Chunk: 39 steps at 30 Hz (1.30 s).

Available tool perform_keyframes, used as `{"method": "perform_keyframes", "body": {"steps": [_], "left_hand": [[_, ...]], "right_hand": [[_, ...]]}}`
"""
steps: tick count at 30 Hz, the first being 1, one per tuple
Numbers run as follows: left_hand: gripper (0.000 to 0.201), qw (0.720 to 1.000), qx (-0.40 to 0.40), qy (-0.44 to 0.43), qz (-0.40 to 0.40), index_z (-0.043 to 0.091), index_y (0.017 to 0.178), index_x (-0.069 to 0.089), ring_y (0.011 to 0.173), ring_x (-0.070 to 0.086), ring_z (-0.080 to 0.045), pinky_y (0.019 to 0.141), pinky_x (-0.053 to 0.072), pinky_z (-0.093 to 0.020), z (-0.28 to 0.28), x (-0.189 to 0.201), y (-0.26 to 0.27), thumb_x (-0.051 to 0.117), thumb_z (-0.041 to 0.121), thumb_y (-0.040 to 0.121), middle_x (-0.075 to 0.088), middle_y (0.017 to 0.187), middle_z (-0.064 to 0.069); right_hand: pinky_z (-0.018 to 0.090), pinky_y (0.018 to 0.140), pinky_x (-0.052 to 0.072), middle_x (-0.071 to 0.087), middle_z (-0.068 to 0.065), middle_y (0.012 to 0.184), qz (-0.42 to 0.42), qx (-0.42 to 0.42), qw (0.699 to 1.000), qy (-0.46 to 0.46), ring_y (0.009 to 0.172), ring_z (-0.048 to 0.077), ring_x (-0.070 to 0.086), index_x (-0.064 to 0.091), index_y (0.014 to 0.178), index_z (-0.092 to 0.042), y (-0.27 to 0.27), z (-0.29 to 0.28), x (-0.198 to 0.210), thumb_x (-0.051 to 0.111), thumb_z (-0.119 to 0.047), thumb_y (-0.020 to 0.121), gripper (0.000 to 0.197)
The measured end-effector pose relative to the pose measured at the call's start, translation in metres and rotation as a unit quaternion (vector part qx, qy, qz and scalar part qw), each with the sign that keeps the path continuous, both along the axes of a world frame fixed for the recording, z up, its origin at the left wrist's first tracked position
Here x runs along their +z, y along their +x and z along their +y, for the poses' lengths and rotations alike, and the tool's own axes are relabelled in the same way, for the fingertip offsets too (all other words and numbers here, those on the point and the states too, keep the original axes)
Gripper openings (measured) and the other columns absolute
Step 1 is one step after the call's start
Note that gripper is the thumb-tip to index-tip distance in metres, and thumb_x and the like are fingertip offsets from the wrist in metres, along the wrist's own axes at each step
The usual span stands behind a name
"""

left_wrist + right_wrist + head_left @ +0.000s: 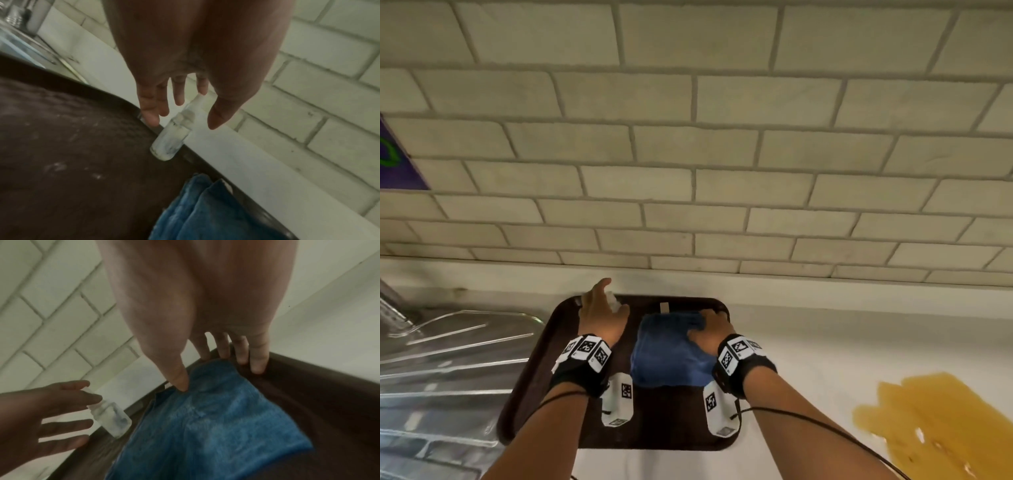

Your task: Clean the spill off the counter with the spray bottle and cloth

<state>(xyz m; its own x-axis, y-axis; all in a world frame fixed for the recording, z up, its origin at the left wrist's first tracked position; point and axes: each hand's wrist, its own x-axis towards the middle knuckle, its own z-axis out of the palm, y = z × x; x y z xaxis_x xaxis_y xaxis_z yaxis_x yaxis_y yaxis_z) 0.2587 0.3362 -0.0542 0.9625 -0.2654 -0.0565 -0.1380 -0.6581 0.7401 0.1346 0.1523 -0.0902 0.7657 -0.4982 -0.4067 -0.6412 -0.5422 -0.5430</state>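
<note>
A dark brown tray [534, 387] lies on the white counter. A folded blue cloth [667, 349] rests on its right half. A small clear spray bottle [614, 301] stands at the tray's far left edge. My left hand [602, 298] hovers at the bottle with spread, straight fingers. In the left wrist view the bottle [170, 141] sits between the thumb and the fingers of my left hand [185, 113], ungripped. My right hand [211, 373] has its thumb tip on the far corner of the cloth [216, 426] and its fingers on the tray rim [329, 394]. An amber spill [928, 421] spreads over the counter at the right.
A steel sink drainer [448, 359] adjoins the tray on the left. A tiled wall [688, 154] rises just behind the tray. A purple object [393, 161] shows at the left edge. White counter [808, 359] separates the tray from the spill.
</note>
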Motion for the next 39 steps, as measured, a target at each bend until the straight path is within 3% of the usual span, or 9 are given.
{"method": "perform_keyframes", "body": {"steps": [5,10,14,18,22,26,30,33,39], "left_hand": [[0.066,0.998,0.012,-0.002,0.057,0.026,0.144,0.033,0.123,0.048,-0.044,0.104,0.039,-0.048,-0.002,-0.021,0.013,0.060,0.018,0.085,0.043,0.141,-0.022],[0.036,0.999,-0.019,0.045,0.021,0.006,0.124,0.050,0.113,0.055,-0.046,0.094,0.041,-0.045,-0.001,-0.032,0.014,0.042,0.033,0.101,0.059,0.122,-0.025],[0.039,0.998,-0.035,0.054,0.026,0.005,0.117,0.053,0.111,0.057,-0.044,0.092,0.041,-0.043,0.002,-0.032,0.013,0.040,0.039,0.101,0.062,0.117,-0.024],[0.030,0.997,-0.047,0.049,0.026,0.006,0.116,0.051,0.111,0.057,-0.042,0.090,0.041,-0.041,0.006,-0.025,0.003,0.049,0.030,0.098,0.061,0.116,-0.019],[0.025,0.996,-0.071,-0.051,0.013,0.011,0.115,0.052,0.100,0.061,-0.035,0.087,0.046,-0.041,0.015,-0.015,-0.012,0.058,0.021,0.093,0.060,0.107,-0.015],[0.019,0.980,-0.079,-0.180,0.026,0.032,0.104,0.050,0.084,0.063,-0.027,0.074,0.050,-0.037,0.026,0.006,-0.051,0.052,0.014,0.097,0.062,0.090,-0.011],[0.042,0.964,-0.133,-0.219,0.075,0.039,0.135,0.037,0.088,0.065,-0.025,0.072,0.051,-0.031,0.039,0.020,-0.099,0.047,0.018,0.101,0.063,0.095,-0.011],[0.048,0.956,-0.160,-0.231,0.088,0.048,0.138,0.037,0.087,0.065,-0.031,0.075,0.054,-0.035,0.041,0.023,-0.131,0.050,0.027,0.097,0.063,0.094,-0.010],[0.057,0.926,-0.251,-0.232,0.158,0.052,0.131,0.038,0.071,0.061,-0.018,0.062,0.056,-0.027,0.037,0.015,-0.253,0.043,0.005,0.100,0.062,0.078,-0.006]], "right_hand": [[0.045,0.104,0.035,0.037,0.010,0.143,0.041,-0.053,0.997,-0.041,0.126,0.037,0.035,0.031,0.145,-0.022,0.007,0.014,-0.026,0.056,-0.038,0.076,0.076],[0.041,0.110,0.035,0.028,0.017,0.148,0.016,-0.160,0.987,0.005,0.135,0.037,0.033,0.018,0.151,-0.015,0.006,0.016,-0.014,0.058,-0.016,0.082,0.080],[0.037,0.098,0.046,0.047,0.018,0.135,-0.015,-0.225,0.972,0.064,0.119,0.038,0.053,0.041,0.137,-0.011,0.007,0.013,-0.012,0.060,-0.020,0.080,0.061],[0.027,0.070,0.049,0.070,0.012,0.097,-0.050,-0.194,0.974,0.104,0.088,0.029,0.066,0.070,0.096,-0.012,-0.001,0.013,-0.008,0.063,-0.023,0.075,0.025],[0.029,0.074,0.049,0.069,0.008,0.095,-0.108,-0.142,0.975,0.134,0.085,0.023,0.064,0.068,0.098,-0.016,-0.007,0.016,0.004,0.062,-0.024,0.080,0.021],[0.039,0.086,0.054,0.069,0.005,0.096,-0.166,-0.126,0.958,0.196,0.089,0.021,0.065,0.062,0.103,-0.019,-0.025,0.023,0.014,0.063,-0.021,0.079,0.023],[0.039,0.080,0.055,0.066,0.012,0.099,-0.210,-0.133,0.934,0.255,0.090,0.026,0.065,0.056,0.100,-0.020,-0.058,0.033,0.028,0.060,-0.013,0.081,0.021],[0.044,0.086,0.053,0.062,0.016,0.108,-0.227,-0.145,0.925,0.269,0.098,0.029,0.063,0.054,0.109,-0.018,-0.086,0.037,0.040,0.056,-0.010,0.087,0.024],[0.043,0.087,0.052,0.063,0.004,0.099,-0.274,-0.254,0.883,0.284,0.087,0.017,0.061,0.055,0.114,-0.015,-0.237,0.051,0.041,0.058,-0.007,0.087,0.028]]}}
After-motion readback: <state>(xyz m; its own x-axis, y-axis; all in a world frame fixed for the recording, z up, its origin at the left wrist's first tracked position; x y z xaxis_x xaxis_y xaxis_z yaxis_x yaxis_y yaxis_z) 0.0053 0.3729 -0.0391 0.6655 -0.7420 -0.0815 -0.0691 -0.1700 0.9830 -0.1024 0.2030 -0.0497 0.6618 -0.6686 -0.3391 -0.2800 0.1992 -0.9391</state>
